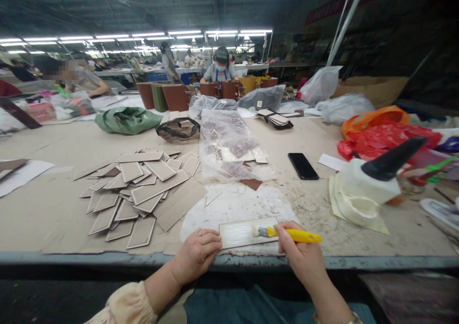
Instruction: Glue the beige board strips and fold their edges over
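I'm in the middle of a brushing step: the brush (304,237), gripped in the closed fingers of my right hand (300,251), has its bristles down on the panel (234,235), where a streaky white coat already covers much of the left part. My left hand (196,257) has its fingers curled at the panel's left end, apparently steadying it; I can't tell whether they pinch it or just press. As I judge it, the next move calls for light, even strokes along the length, out to the barer right end and the borders, with the left end kept firm. The panel lies flat on the white sheet (247,199), close to the table's (71,147) front edge. Its long axis runs left to right, nearly parallel to that edge, the right end slightly farther from me. The brush lies roughly along the same line, bristles pointing left, handle right.
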`<state>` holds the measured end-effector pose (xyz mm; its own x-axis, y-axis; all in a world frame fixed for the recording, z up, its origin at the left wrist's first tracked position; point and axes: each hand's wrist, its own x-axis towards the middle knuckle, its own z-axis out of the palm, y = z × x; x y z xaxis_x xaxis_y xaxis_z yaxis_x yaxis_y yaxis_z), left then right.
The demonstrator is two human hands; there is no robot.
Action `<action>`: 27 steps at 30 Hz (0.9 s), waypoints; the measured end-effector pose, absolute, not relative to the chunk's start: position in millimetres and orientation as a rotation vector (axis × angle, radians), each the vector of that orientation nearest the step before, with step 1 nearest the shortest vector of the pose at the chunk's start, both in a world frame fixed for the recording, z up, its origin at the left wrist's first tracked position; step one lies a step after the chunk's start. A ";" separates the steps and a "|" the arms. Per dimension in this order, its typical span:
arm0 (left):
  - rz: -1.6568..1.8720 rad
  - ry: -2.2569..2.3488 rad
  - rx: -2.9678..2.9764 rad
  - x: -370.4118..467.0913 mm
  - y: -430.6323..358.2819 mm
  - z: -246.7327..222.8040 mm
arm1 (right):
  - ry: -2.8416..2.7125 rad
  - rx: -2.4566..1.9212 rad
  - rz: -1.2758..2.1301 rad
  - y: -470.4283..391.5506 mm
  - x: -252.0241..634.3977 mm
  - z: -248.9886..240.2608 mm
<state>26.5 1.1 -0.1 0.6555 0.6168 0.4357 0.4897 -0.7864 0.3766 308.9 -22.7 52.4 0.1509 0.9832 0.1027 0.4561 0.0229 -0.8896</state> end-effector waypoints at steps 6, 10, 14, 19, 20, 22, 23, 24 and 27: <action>0.821 0.885 2.678 29.4 1.5 4.9 | -1.341 -1.368 1.226 -15.5 258.2 39.6; 0.830 0.890 2.673 30.0 1.7 4.6 | -1.363 -1.399 1.236 -10.8 253.0 29.2; 0.844 0.897 2.649 29.1 2.0 2.6 | -1.407 -1.482 1.057 -9.1 273.5 30.0; 0.845 0.888 2.657 29.9 2.5 6.2 | -1.462 -1.680 0.753 -7.5 319.5 34.6; 0.845 0.883 2.658 30.2 2.6 6.9 | -1.476 -1.705 0.697 -7.4 327.5 34.9; 0.838 0.881 2.656 30.5 2.7 7.3 | -1.492 -1.747 0.611 -7.5 339.8 34.8; 0.833 0.885 2.653 30.6 2.7 6.9 | -1.497 -1.766 0.577 -7.7 343.8 34.6; 0.830 0.890 2.650 30.5 2.8 6.1 | -1.509 -1.782 0.548 -8.2 346.7 34.6; 0.825 0.895 2.642 29.7 2.9 2.9 | -1.578 -1.811 0.480 -10.9 350.0 36.7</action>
